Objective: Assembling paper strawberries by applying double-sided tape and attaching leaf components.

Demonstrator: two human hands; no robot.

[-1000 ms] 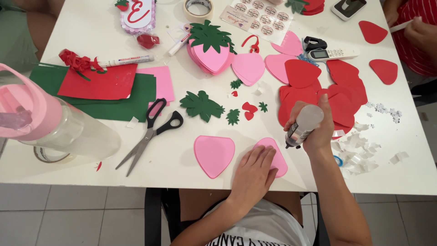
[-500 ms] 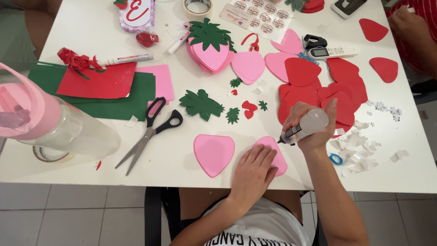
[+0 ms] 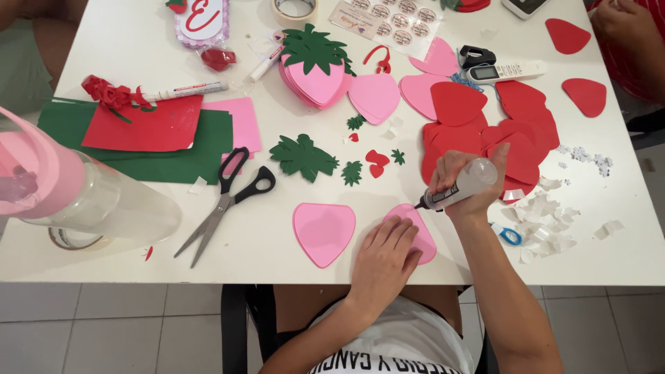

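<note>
The left hand (image 3: 384,260) lies flat, fingers together, pressing a pink foam strawberry shape (image 3: 415,228) onto the white table (image 3: 277,242) at its near edge. The right hand (image 3: 471,187) is wrapped tight around a small glue bottle (image 3: 460,187), a smooth translucent cylinder with a dark label band and a thin black nozzle. The bottle's long axis slants from upper right down to lower left, the nozzle tip pointing at the far edge of the pink shape, seemingly touching it, though the view is too coarse to be sure. Just left lies a second pink shape (image 3: 323,232), matte, rounded, tapering to a point. Left of that rest black-handled scissors (image 3: 225,201), blades toward the near left. Beyond the bottle sits a heap of red foam shapes (image 3: 519,125), and jagged green leaf cutouts (image 3: 303,156) lie mid-table. At the far edge are a pale rectangular sheet of round stickers (image 3: 398,21) and a roll of tape (image 3: 296,10). Torn white paper scraps (image 3: 547,221) litter the right side.
</note>
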